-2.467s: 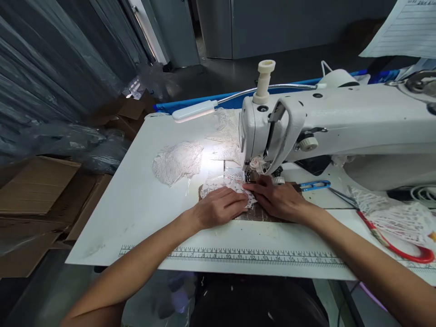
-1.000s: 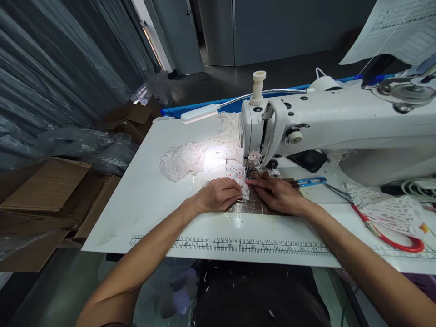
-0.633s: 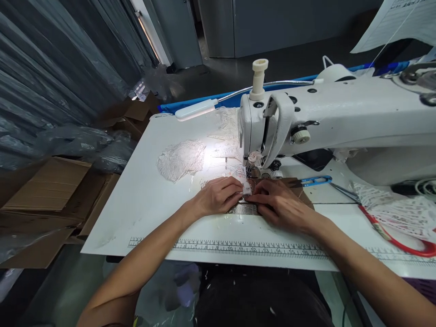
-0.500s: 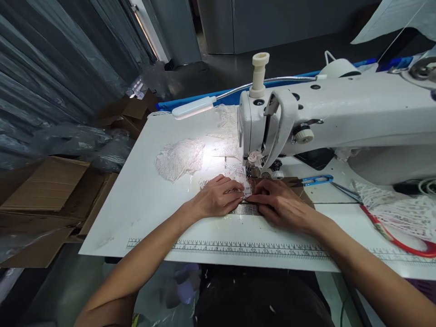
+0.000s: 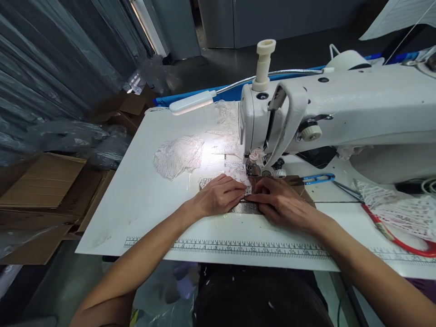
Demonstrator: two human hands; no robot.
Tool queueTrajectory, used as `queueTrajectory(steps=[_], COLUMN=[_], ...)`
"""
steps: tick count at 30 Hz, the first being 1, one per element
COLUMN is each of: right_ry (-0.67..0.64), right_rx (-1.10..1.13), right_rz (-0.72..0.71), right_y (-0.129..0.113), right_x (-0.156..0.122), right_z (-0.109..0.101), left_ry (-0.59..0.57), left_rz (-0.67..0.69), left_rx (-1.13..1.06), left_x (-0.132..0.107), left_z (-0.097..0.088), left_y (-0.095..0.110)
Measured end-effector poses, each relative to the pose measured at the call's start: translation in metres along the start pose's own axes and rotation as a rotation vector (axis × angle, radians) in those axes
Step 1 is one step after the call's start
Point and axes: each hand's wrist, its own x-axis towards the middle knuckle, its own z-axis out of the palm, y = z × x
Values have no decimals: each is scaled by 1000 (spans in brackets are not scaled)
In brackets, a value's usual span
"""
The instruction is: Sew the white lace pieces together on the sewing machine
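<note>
Both my hands rest on the white sewing table (image 5: 143,200) just in front of the presser foot of a white sewing machine (image 5: 327,113). My left hand (image 5: 220,197) lies curled on a small white lace piece (image 5: 238,179), fingertips pinching its edge. My right hand (image 5: 277,202) meets it from the right, fingers pressed together on the same lace. The lace sits on a dark brown patch (image 5: 245,208) under the needle area.
A gooseneck lamp (image 5: 190,102) lights a heap of lace (image 5: 177,156) at the back left. Blue thread snips (image 5: 316,178) and red-handled scissors (image 5: 398,238) lie to the right, with more lace (image 5: 398,209). Cardboard boxes (image 5: 37,200) stand on the floor to the left. A printed ruler (image 5: 238,248) runs along the front edge.
Both hands have drawn slightly toward me from the presser foot and closed together on the lace piece; the camera view has shifted a little.
</note>
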Motion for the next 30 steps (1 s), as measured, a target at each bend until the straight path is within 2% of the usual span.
queueTrajectory(steps=[6,9,12,15,20,25,30], right_ry=[-1,10,104,163,49,55,53], right_rx=[-12,74,164,135,-43,-139,-128], right_rz=[-10,11,130,214,95,67,92], right_y=[-2,-1,4,7,3,-1,-1], right_x=[0,0,-2,-4,-4,-2,-4], right_z=[-1,-6,-12,-13,-3,2,3], left_ry=[-12,-4,-9,-17,-17,3,148], left_rz=[6,24,32,30,29,25,-56], left_rx=[33,59,85,103,111,80,143], left_x=[1,2,2,2,2,2,0], left_z=[-1,-2,-2,-2,-2,-5,-11], left_y=[0,1,2,3,5,6,-3])
